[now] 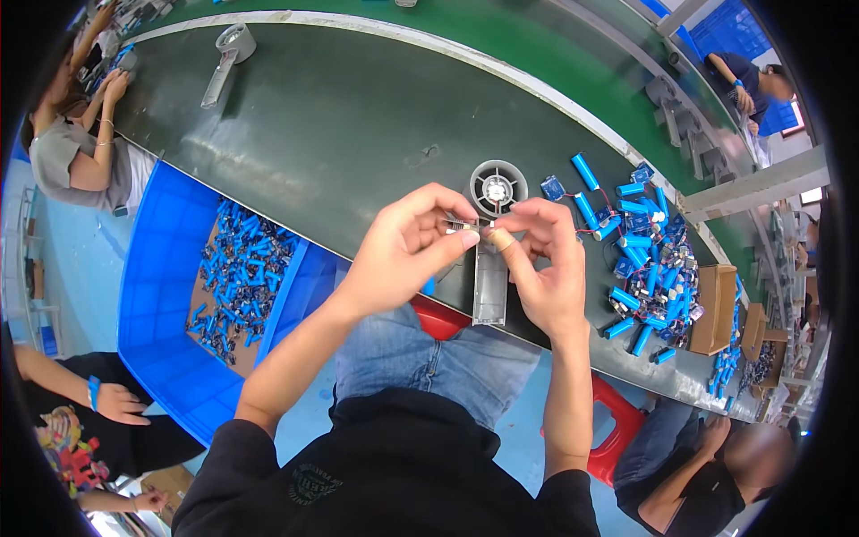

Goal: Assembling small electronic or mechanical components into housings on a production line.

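Note:
In front of me on the bench lies a grey handheld fan housing, its round fan head (511, 170) away from me and its open, trough-like handle (489, 295) toward me. Above the joint between them my two hands meet. My left hand (403, 246) pinches a small part with thin dark prongs and a pale end (461, 226) between thumb and fingers. Close beside it, my right hand (548, 259) is closed, its thumb and fingertips together and a tan wrap (503, 240) on one digit. Whatever it pinches is too small to make out.
Right of my hands lies a heap of blue cylindrical batteries (637, 242) with wired circuit boards. Beyond it stands a cardboard box (713, 309). Left is a blue bin (161, 268) of similar parts. Another fan housing (234, 43) lies far left. Co-workers sit on both sides.

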A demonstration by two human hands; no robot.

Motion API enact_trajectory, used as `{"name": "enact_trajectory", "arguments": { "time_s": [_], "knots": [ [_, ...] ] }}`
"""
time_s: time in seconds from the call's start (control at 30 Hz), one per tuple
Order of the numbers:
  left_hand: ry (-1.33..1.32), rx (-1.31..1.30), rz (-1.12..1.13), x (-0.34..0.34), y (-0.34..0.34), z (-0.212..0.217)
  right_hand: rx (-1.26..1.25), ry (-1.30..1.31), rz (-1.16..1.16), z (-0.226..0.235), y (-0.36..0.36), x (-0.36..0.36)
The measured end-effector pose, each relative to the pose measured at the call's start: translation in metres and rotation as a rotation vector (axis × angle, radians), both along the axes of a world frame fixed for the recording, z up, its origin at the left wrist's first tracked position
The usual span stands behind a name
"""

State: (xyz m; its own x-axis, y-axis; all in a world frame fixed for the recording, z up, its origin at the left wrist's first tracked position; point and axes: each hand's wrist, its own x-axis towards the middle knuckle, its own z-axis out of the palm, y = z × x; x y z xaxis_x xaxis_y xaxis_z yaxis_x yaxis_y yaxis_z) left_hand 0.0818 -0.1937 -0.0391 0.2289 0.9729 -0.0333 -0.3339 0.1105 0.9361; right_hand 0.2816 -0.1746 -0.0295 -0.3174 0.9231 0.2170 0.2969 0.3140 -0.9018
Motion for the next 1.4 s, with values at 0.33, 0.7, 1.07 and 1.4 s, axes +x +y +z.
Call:
{"name": "enact_trajectory", "arguments": {
  "time_s": [0.33,0.7,1.07,1.4],
  "knots": [
    [1.006,0.867,0.288,0.001,0.007,0.000,0.065,-0.166,0.100,0.019,0.006,0.002],
    [0.685,0.397,0.092,-0.001,0.001,0.020,0.690,-0.407,-0.143,-0.006,-0.002,-0.013],
    [0.576,0.367,0.215,0.002,-0.013,0.000,0.456,-0.137,-0.135,-0.018,-0.005,-0.015],
    [-0.066,0.060,-0.027,-0.004,-0.008,-0.015,0.376,-0.051,-0.112,-0.018,-0.006,-0.016]
  ]
}}
